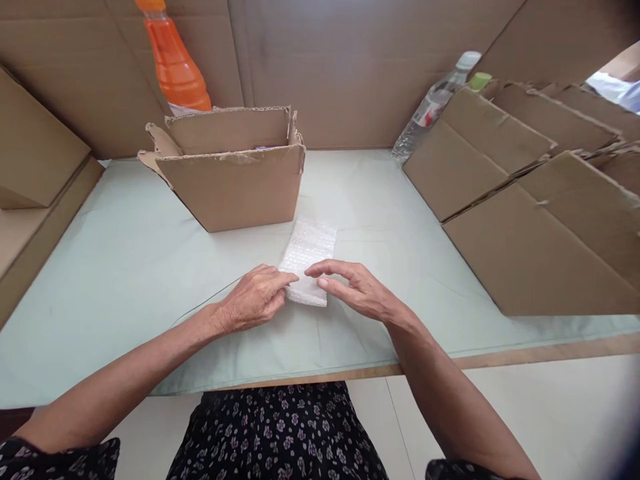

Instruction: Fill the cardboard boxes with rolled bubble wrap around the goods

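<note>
Dark floral cloth [280, 433] covers the person's lap at the table's near edge, and both bare forearms reach forward from it over the pale green table cover [125, 267]. Everything else can be placed against the bubble wrap piece [307, 261], a small white rectangle lying flat on that cover. At its near end the left hand [253, 300] has its fingertips pressed together on the near left corner, seemingly pinching the edge. At the same end the right hand [353, 288] has its fingers stretched out and loosely spread, tips touching the top of the wrap (whether it grips anything, I cannot tell). Just behind the wrap's far end stands an open cardboard box [233, 180], flaps up. Farther back and to the left of the wrap an orange bottle [174, 60] rises behind that box. Well to the wrap's right lies a stack of flattened cartons [540, 220], with a clear bottle [430, 107] leaning behind them.
</note>
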Motion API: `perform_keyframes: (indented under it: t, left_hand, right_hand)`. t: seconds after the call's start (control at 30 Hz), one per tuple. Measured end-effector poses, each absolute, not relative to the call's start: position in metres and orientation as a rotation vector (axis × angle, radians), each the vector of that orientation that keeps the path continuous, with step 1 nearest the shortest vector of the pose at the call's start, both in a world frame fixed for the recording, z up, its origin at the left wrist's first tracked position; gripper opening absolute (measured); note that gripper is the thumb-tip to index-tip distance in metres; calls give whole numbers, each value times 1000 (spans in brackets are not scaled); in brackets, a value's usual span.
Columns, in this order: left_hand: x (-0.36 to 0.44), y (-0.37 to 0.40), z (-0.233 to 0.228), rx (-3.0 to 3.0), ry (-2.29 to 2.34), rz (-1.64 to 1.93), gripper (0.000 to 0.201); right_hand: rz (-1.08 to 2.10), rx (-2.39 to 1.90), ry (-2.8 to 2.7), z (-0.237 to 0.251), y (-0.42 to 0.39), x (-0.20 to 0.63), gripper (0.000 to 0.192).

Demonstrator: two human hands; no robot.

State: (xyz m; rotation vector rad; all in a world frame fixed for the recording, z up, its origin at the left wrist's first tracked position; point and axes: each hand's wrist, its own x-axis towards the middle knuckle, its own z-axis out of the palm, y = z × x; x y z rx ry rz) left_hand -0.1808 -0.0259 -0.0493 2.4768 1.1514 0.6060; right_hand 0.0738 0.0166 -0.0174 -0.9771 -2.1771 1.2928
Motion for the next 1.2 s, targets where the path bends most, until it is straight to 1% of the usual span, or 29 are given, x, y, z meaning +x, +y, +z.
perform_keyframes:
  t: [0.13, 0.17, 0.23, 0.3, 0.37, 0.5, 0.57, 0.7, 0.77, 0.87, 1.0, 1.1, 1.2]
  left_hand:
    - [-177, -22, -41, 2250, 1262, 564, 45]
    - [-176, -20, -39, 2195, 1278, 550, 46]
    - [-174, -18, -36, 2103, 1276, 545, 54]
    - [-173, -17, -36, 2045, 1255, 586, 64]
    - [-173, -18, -38, 1982, 1301, 647, 60]
    - [-171, -19, -46, 1834, 1459, 676, 39]
    - [-168, -18, -49, 1821, 1513, 652, 35]
    - [-163, -15, -51, 1890, 1589, 609, 32]
    - [-161, -14, -52, 1937, 1597, 583, 31]
    - [-162, -17, -54, 2012, 1603, 646, 27]
    - [-169, -31, -54, 2258, 1415, 895, 29]
    - [-175, -46, -52, 2355, 1213, 852, 30]
    - [-177, -55, -50, 2264, 1175, 776, 30]
  right_hand:
    - [1041, -1087, -2269, -17, 1, 80, 50]
    - [963, -1136, -2288, -22, -2, 78, 48]
    - [860, -1235, -2299, -35, -7, 73, 35]
    - [858, -1297, -2267, -46, -9, 68, 29]
    - [905, -1311, -2209, -53, -7, 64, 28]
    - [957, -1317, -2136, -57, -4, 64, 25]
    - [796, -1299, -2124, -54, -7, 66, 23]
    - [183, -1172, -2229, -45, -23, 68, 17]
    - [62, -1078, -2397, -44, -29, 66, 15]
    - [71, -1035, -2571, -50, -28, 63, 16]
    - [236, -1073, -2506, -55, -19, 64, 18]
    - [465, -1056, -2487, -48, -19, 68, 21]
    - [665, -1059, -2496, -41, -25, 71, 23]
